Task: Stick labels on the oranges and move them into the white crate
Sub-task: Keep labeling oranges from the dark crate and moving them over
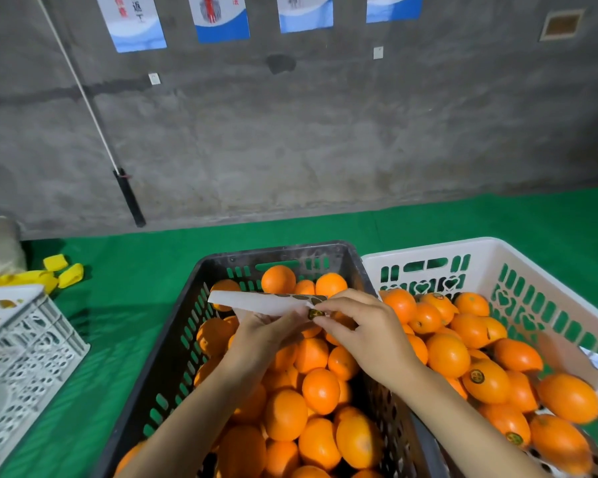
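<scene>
A black crate (183,326) in the middle holds several unlabelled oranges (320,389). To its right stands the white crate (518,257), with several oranges (485,379) in it, some bearing round dark labels. Above the black crate my left hand (261,334) holds a white label strip (256,300) that carries a row of dark stickers. My right hand (359,329) pinches one round sticker (314,313) at the strip's right end.
A green cloth (125,281) covers the table, which runs back to a grey concrete wall. A white lattice crate (25,343) sits at the left edge, with yellow pieces (63,272) behind it. A black-handled pole (128,196) leans on the wall.
</scene>
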{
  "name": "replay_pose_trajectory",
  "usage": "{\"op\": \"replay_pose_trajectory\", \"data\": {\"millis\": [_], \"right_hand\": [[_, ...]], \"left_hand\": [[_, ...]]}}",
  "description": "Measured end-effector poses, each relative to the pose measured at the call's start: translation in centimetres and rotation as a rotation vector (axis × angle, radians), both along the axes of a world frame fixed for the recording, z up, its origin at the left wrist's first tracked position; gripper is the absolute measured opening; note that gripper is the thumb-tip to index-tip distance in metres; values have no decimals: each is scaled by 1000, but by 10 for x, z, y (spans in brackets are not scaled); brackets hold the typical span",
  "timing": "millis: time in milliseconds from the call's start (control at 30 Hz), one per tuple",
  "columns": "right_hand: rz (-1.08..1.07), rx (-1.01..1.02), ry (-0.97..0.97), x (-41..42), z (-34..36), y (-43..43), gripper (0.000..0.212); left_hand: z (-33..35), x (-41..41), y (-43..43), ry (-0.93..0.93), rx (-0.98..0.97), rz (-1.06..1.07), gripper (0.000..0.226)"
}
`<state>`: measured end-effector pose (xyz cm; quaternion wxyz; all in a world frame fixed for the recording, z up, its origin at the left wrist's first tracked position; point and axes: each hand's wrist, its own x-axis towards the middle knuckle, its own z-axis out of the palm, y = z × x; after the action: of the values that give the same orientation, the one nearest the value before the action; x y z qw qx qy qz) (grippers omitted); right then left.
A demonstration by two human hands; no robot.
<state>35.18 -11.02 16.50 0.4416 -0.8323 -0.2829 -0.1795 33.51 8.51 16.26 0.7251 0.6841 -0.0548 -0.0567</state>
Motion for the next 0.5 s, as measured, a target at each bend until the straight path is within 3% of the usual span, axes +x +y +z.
{"op": "replay_pose_trajectory", "data": {"millis": [167, 267, 333, 400, 500], "right_hand": [[-5, 6, -117, -2, 0, 1, 13], [-13, -80, -190, -2, -2, 1, 11], [71, -108, -88, -1, -3, -1, 9], [180, -259, 100, 4, -5, -1, 9], [299, -742, 309, 10, -15, 9, 16]], "left_hand": [[1, 0, -1, 89, -29, -31, 27], [0, 3, 1, 98, -56, 175, 24], [1, 5, 6, 98, -59, 364, 22], [2, 7, 12, 36, 15, 456, 14], [2, 8, 14, -48, 132, 471, 15]]}}
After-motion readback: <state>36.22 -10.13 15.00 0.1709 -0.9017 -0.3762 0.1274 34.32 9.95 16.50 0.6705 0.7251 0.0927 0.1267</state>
